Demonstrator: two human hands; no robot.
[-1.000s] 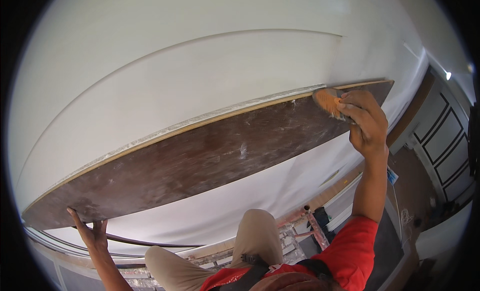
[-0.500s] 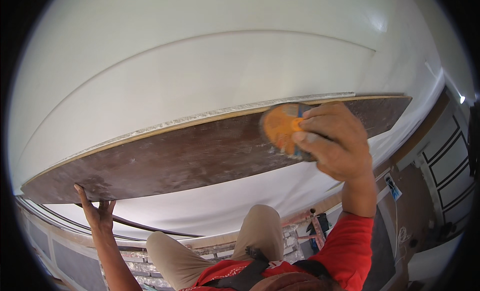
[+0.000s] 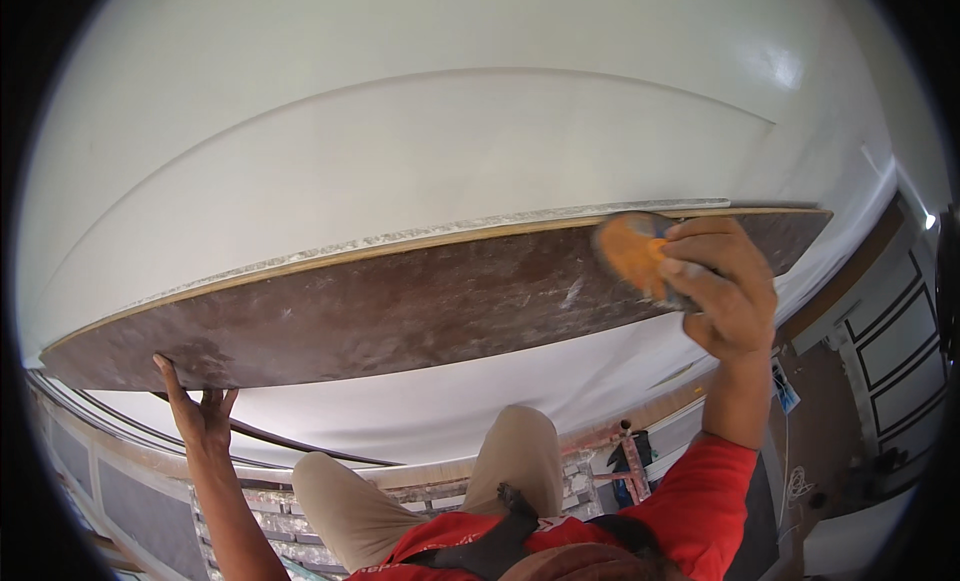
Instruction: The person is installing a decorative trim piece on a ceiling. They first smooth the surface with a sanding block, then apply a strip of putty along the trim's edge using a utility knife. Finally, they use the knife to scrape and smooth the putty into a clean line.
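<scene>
The disc, orange and partly blurred, is before the right part of the board; contact between them cannot be told. The right hand pinches its small knob between thumb and fingers. At the board's lower left edge, the left hand has its digits spread, one on the brown, white-scuffed face. A whitish strip runs along the upper edge, against the pale wall. Below are beige-trousered knees; a loose cable lies far right.
</scene>
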